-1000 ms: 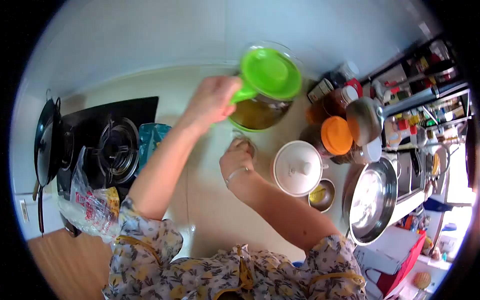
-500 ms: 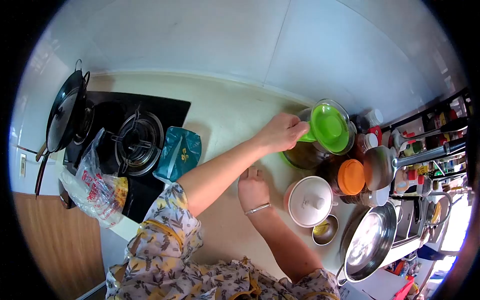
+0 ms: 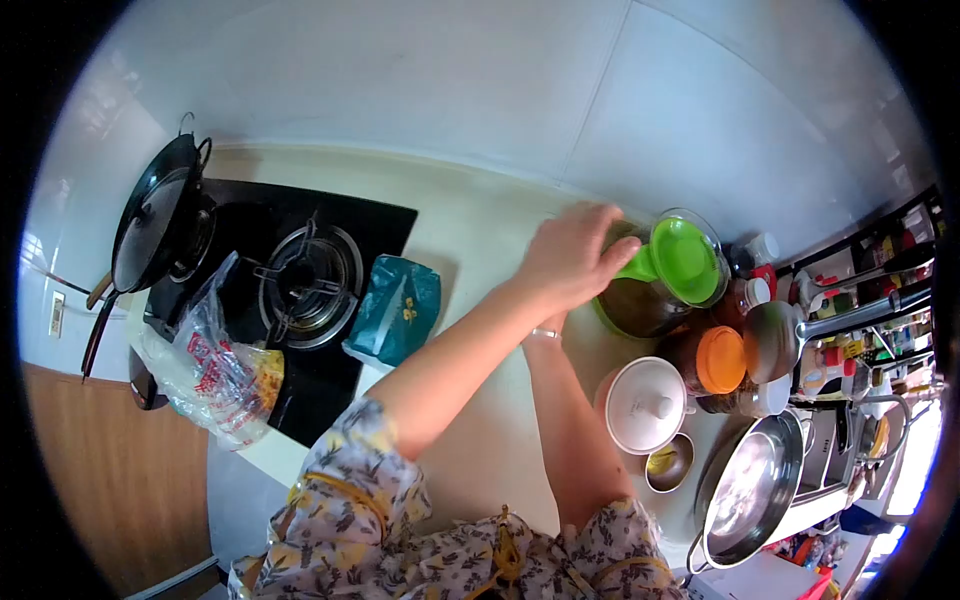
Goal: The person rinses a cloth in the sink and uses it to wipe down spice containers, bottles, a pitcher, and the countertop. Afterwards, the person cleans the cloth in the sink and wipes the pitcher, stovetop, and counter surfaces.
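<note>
My left hand (image 3: 572, 255) is open, thumb and fingers apart, beside the handle of a bright green round piece (image 3: 685, 258). That piece sits in or on a clear glass vessel (image 3: 718, 290), by the wall. Below the handle is a wide dark-looking container (image 3: 638, 306) with a green edge. My right hand (image 3: 552, 322) is mostly hidden under my left hand; only the part near the bracelet shows, so its fingers cannot be seen. Close by stand a white lidded pot (image 3: 632, 405) and a small metal bowl (image 3: 668, 468) with something yellow inside.
To the left, a gas hob (image 3: 330, 215) carries a plastic bag (image 3: 225, 375) and a wok (image 3: 150, 220). A teal bag (image 3: 398, 305) lies at its edge. Rightward are an orange-lidded jar (image 3: 720, 358), a metal ladle (image 3: 770, 340) and a steel pan (image 3: 750, 490).
My left hand has let go of the green handle, its fingers opening. My right hand has moved up from the counter to beneath the left. The whole view has shifted slightly.
</note>
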The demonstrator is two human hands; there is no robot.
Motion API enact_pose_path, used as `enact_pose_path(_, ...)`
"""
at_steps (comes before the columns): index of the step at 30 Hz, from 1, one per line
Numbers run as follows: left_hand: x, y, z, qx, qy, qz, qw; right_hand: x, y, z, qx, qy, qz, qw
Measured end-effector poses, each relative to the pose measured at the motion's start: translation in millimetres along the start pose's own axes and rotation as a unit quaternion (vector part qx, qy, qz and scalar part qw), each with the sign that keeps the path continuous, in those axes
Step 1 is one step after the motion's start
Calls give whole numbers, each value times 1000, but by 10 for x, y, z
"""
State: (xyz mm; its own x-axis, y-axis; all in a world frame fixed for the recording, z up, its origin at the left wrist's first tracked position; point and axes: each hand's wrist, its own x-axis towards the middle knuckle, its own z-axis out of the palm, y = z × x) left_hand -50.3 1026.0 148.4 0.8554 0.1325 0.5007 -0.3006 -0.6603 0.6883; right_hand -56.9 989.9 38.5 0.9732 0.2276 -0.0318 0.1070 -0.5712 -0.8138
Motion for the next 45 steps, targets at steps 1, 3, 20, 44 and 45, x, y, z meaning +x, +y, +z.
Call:
enact_pose_path(1,-76,40,-216,-12,26,-10,1000,77,-90,51,50,27,-12,998)
enact_pose_path(3,-394,13,-670,36,93,-3,995,212,-282,123,123,81,-30,989)
enact_pose_path(20,-1838,-586,-1170,390,-76,-203,895,1364,-262,85,-418,199,115,879)
enact_pose_path(44,-2016,-766,-1236,346,-81,-148,923,1282,-1771,2149,-167,83,-310,932)
enact_pose_path(45,-2016,-773,-1240,343,-85,-151,923,1279,-1890,2232,-195,51,-322,925)
